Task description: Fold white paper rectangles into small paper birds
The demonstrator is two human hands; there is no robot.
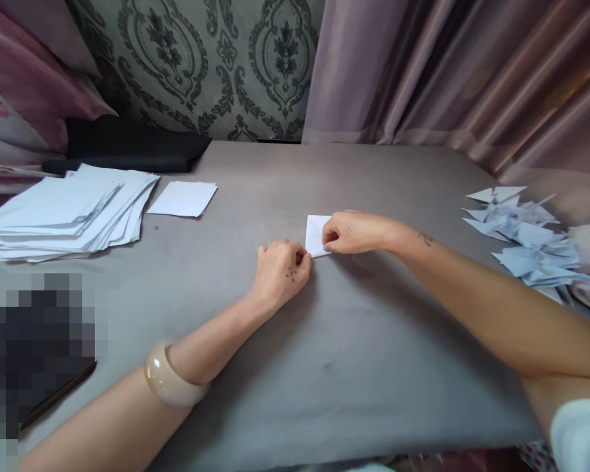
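Head view: the right hand (pixel 354 231) is drawn in close, its curled fingers and thumb pinching the right part of a small white paper (pixel 315 231), and its palm faces down. The left hand (pixel 281 270) is likewise narrow, with thumb and forefinger brought together at the paper's near left corner; its other fingers are bent under, and their tips are hidden. The paper lies between the 2 hands, near the middle of the grey worktop (pixel 334 380). A pale bangle (pixel 170 377) circles the left forearm. To the left, a pile of large white sheets (pixel 69 213) sits just beside a small stack of square paper (pixel 183 198). At the far right, several pointed folded-paper pieces (pixel 535 242) lie heaped together, well apart from the left hand.
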